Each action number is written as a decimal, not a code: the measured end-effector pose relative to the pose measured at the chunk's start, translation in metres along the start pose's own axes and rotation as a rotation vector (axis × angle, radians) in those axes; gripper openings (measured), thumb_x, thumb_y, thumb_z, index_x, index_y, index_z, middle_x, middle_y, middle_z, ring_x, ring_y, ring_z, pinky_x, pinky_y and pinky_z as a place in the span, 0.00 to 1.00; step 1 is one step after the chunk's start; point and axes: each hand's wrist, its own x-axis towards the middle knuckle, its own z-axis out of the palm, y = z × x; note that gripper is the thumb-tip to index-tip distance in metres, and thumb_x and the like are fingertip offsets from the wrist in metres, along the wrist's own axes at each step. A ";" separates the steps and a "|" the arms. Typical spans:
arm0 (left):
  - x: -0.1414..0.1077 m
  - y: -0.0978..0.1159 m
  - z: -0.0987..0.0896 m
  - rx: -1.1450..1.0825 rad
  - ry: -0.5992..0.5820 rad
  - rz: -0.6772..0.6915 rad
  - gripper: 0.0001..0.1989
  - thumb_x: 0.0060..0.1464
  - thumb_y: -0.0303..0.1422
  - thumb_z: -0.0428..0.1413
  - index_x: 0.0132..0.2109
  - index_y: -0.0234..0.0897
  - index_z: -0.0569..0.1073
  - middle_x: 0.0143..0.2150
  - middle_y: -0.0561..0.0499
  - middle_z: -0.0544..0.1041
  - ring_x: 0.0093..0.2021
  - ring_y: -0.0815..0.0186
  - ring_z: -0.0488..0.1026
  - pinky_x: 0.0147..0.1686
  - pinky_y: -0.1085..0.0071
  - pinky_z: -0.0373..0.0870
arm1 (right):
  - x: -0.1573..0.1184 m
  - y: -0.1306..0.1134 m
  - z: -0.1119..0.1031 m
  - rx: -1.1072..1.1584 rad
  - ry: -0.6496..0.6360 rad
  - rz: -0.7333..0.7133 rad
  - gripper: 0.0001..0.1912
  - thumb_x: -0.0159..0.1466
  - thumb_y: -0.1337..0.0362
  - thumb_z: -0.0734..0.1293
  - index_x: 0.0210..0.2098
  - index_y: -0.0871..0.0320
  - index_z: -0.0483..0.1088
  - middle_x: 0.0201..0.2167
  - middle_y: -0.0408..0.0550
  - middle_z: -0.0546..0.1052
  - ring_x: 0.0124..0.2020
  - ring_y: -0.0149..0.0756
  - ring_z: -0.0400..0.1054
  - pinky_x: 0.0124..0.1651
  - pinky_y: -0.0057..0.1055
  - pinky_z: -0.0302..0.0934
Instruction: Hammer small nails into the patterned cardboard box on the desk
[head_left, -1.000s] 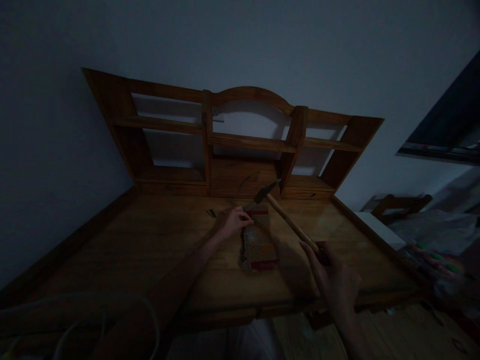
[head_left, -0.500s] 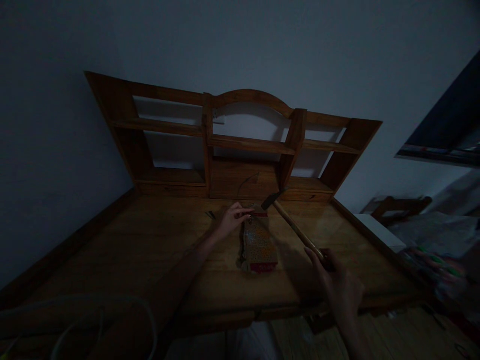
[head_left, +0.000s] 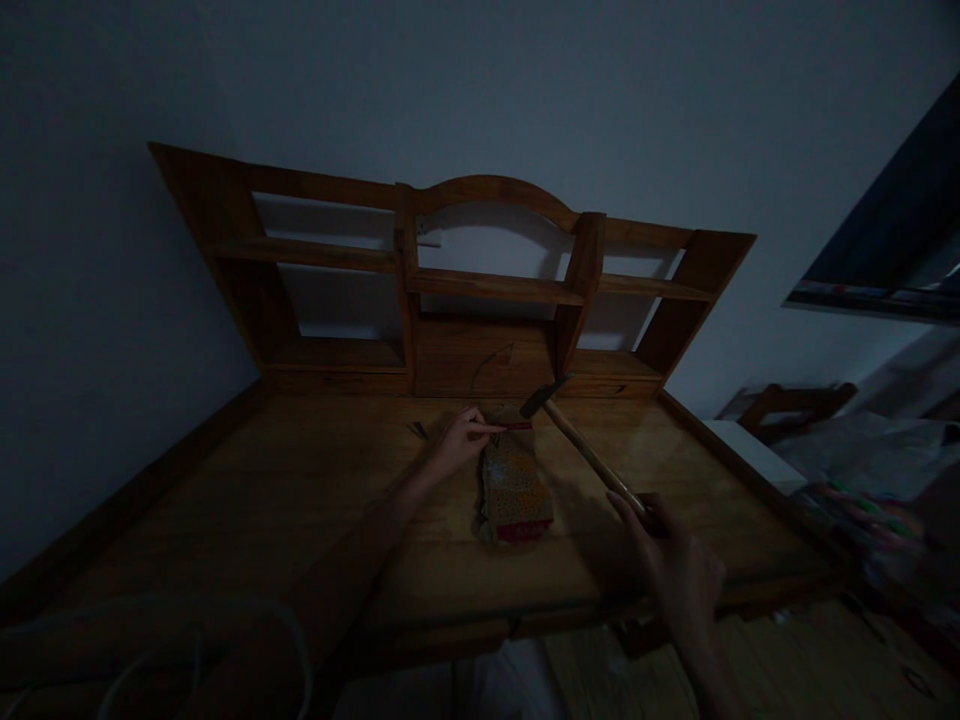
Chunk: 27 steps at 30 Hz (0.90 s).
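Observation:
A hammer (head_left: pixel 585 450) with a wooden handle and dark metal head is gripped near the handle's end by my right hand (head_left: pixel 679 565). Its head hangs over the far right corner of a flattened piece of cardboard (head_left: pixel 517 485), brown and spotted with red bands, on the wooden desk (head_left: pixel 337 500). At the cardboard's far left part, my left hand (head_left: pixel 466 438) is closed in a pinch. Whatever lies between those fingertips is too small and dark to make out. Left of that hand, small dark slivers (head_left: pixel 417 430) lie on the desk.
A wooden shelf unit (head_left: pixel 487 290) stands along the desk's back edge against the wall. Pale cables (head_left: pixel 296 640) loop at the lower left. Beyond the right edge are a white surface (head_left: pixel 754 455), a wooden chair back (head_left: pixel 799 405) and a plastic-covered heap (head_left: pixel 892 470).
The view has shifted slightly. My left fingers stay pinched at the cardboard's far end, and the hammer in my right hand keeps nearly the same pose above it.

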 end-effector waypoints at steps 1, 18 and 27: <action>0.000 0.000 0.000 -0.002 0.000 -0.013 0.17 0.54 0.25 0.54 0.47 0.48 0.78 0.34 0.52 0.67 0.38 0.68 0.66 0.39 0.74 0.63 | 0.000 0.000 0.000 -0.005 -0.001 0.002 0.23 0.61 0.40 0.60 0.40 0.49 0.76 0.26 0.48 0.78 0.27 0.42 0.71 0.27 0.29 0.50; -0.003 -0.019 -0.034 0.470 0.327 -0.417 0.14 0.54 0.34 0.55 0.47 0.36 0.75 0.42 0.44 0.69 0.43 0.59 0.69 0.44 0.65 0.65 | 0.004 0.008 0.015 0.110 -0.138 0.098 0.25 0.60 0.38 0.58 0.41 0.48 0.75 0.31 0.48 0.79 0.32 0.44 0.72 0.30 0.29 0.53; -0.009 -0.036 -0.067 0.793 0.203 -0.725 0.16 0.53 0.39 0.52 0.44 0.31 0.72 0.46 0.35 0.73 0.49 0.48 0.68 0.47 0.56 0.63 | 0.005 0.011 0.020 0.099 -0.170 0.132 0.28 0.60 0.36 0.56 0.42 0.47 0.75 0.31 0.48 0.79 0.33 0.47 0.73 0.31 0.32 0.53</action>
